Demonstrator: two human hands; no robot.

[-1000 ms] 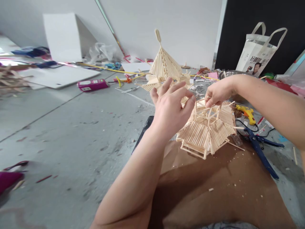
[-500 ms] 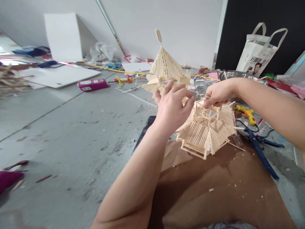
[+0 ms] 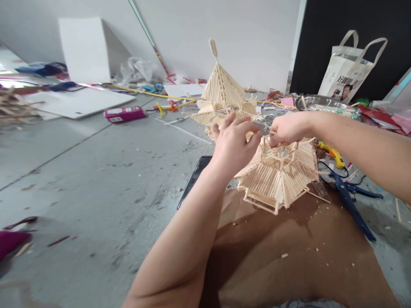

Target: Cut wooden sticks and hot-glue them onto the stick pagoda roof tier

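Head view. Left hand (image 3: 237,143) partly open, back to camera: outer fingers raised and fanned, thumb and forefinger curving toward each other at the upper left side of the open-topped stick model (image 3: 263,182). Cannot tell whether those two tips meet or pinch a stick.

Right hand (image 3: 290,128) comes in from the right, bent at the wrist, fingers curled and gathered with the thumb, pointing down over the model's open top frame. Its grip is mostly hidden; cannot tell whether a stick sits in it.

Model stands at the far end of brown paper (image 3: 289,278) spread over the floor (image 3: 112,192), sloping stick roof around the frame. Second model, pointed (image 3: 221,87), behind the left hand. Dark phone (image 3: 195,176) beside the left forearm. Blue pliers (image 3: 351,205) and yellow glue gun (image 3: 335,156) right of the open-topped one.
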